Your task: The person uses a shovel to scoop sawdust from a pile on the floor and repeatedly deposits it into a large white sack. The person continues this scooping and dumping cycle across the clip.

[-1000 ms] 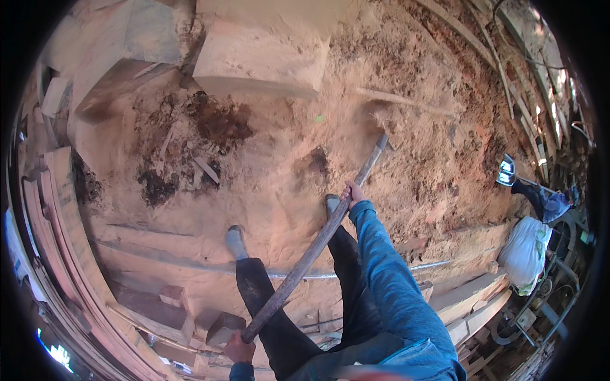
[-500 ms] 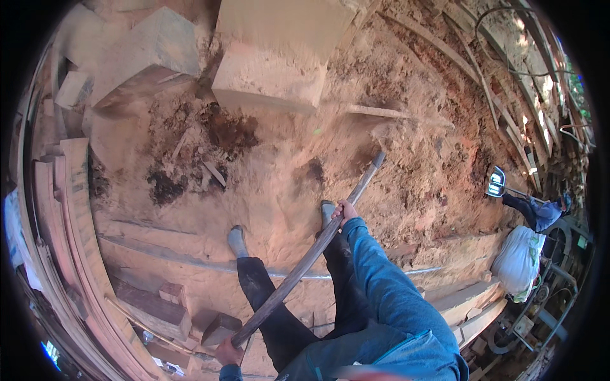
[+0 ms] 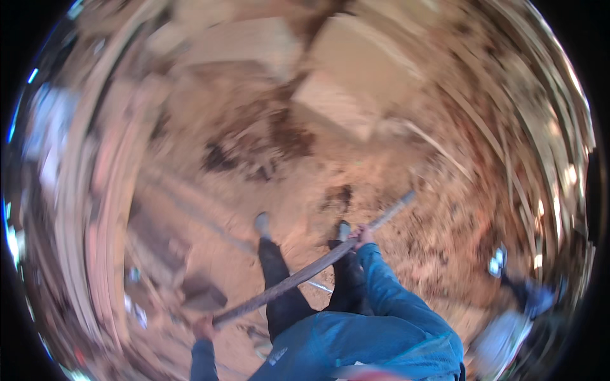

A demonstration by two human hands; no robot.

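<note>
L hand (image 3: 204, 327) clamped on near end of long roundish wood pole (image 3: 298, 277); R hand (image 3: 363, 236) grips farther up, well apart from L. Pole tip past R. Dk squarish block (image 3: 204, 293) near L. Rough reddish dirt (image 3: 422, 244) beyond R; farther, lg flat-faced tan block (image 3: 359, 66), blurry.
</note>
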